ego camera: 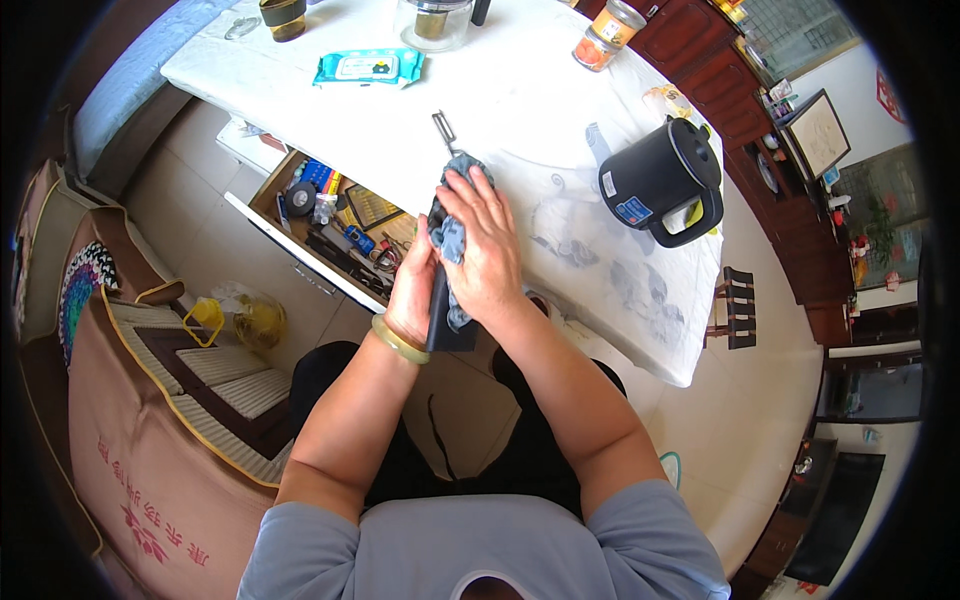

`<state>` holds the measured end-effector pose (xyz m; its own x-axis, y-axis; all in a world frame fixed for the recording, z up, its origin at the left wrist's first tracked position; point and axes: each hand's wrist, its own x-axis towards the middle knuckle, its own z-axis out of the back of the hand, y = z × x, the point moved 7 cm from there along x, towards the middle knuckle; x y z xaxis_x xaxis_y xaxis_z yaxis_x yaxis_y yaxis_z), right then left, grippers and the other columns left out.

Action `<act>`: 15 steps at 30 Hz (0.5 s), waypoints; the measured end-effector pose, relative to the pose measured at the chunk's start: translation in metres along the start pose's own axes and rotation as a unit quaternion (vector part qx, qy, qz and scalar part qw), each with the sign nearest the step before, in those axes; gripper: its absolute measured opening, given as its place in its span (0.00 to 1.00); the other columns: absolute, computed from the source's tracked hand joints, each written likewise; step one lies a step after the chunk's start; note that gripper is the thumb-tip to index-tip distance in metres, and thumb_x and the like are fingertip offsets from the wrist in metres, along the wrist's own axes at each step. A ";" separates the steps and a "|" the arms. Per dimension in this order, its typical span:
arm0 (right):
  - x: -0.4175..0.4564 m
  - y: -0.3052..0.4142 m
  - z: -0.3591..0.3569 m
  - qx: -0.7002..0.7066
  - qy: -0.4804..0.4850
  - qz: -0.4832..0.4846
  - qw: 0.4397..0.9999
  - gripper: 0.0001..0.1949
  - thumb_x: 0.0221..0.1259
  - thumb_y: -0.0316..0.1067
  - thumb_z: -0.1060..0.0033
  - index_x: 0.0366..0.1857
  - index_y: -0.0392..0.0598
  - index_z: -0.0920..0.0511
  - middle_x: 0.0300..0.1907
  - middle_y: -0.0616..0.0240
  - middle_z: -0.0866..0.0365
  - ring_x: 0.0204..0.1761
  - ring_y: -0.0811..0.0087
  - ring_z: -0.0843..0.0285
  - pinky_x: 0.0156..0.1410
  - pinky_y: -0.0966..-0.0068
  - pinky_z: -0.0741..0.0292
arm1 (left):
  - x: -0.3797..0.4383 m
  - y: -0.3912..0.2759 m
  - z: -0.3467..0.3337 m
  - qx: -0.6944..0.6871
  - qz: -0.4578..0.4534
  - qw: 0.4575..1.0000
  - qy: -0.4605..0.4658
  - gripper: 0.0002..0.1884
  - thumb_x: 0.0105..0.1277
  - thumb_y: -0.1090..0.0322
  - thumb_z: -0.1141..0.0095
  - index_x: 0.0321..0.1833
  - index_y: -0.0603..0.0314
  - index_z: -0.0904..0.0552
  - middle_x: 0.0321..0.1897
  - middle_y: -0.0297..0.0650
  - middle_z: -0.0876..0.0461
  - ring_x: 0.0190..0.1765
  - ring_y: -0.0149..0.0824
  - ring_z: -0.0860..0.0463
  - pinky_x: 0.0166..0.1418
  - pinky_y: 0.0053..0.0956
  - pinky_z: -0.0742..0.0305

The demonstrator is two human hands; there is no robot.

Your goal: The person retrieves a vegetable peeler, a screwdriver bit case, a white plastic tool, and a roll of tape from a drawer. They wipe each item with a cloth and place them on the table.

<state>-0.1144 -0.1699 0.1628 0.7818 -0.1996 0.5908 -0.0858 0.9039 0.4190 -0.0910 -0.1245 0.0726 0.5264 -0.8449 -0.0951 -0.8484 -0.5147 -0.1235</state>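
Observation:
My left hand [412, 289], with a pale green bangle at its wrist, holds a long dark flat-sided object [452, 322] from the left. It points away from me over the table's near edge, and I cannot tell what it is. My right hand [486, 251] lies along it with fingers extended, pressing a crumpled grey-blue cloth [453, 240] against it. More cloth bunches up at the far end and hangs below my right palm. Just beyond the fingertips is a metal peeler-like tool [444, 129]; the cloth hides its near end.
An open drawer [300, 266] at left holds tape, scissors and small items. On the white-covered table [517, 105] stand a black electric kettle [656, 180], a wipes pack [367, 67], a glass teapot [431, 26] and stacked jars [607, 36]. An oil jug [259, 315] is on the floor.

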 end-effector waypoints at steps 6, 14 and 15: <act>-0.007 -0.055 -0.001 0.295 -0.107 -0.173 0.934 0.15 0.59 0.23 0.40 0.51 0.39 0.25 0.56 0.59 0.23 0.59 0.63 0.25 0.66 0.71 0.32 | -0.002 0.012 -0.006 -0.010 0.060 0.998 0.006 0.36 0.70 0.38 0.57 0.68 0.62 0.32 0.62 0.45 0.25 0.63 0.39 0.26 0.68 0.36 0.31; -0.006 -0.085 0.059 0.523 -0.302 -0.260 0.754 0.14 0.69 0.35 0.45 0.52 0.38 0.25 0.48 0.60 0.21 0.48 0.69 0.21 0.55 0.72 0.25 | -0.006 -0.005 -0.020 0.005 0.023 0.997 0.077 0.27 0.68 0.62 0.50 0.69 0.64 0.35 0.64 0.48 0.29 0.69 0.52 0.33 0.68 0.57 0.33; -0.005 -0.085 0.069 0.524 -0.313 -0.247 0.753 0.13 0.68 0.33 0.45 0.52 0.38 0.25 0.47 0.61 0.21 0.46 0.70 0.21 0.54 0.73 0.24 | -0.005 -0.008 -0.024 0.010 0.013 0.996 0.083 0.28 0.67 0.64 0.50 0.69 0.64 0.35 0.64 0.48 0.30 0.70 0.53 0.35 0.67 0.56 0.33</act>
<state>-0.1537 -0.2720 0.1711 0.4620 -0.8489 0.2568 -0.5769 -0.0678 0.8140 -0.0884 -0.1195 0.0979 0.4866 -0.8711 0.0666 -0.8594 -0.4910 -0.1428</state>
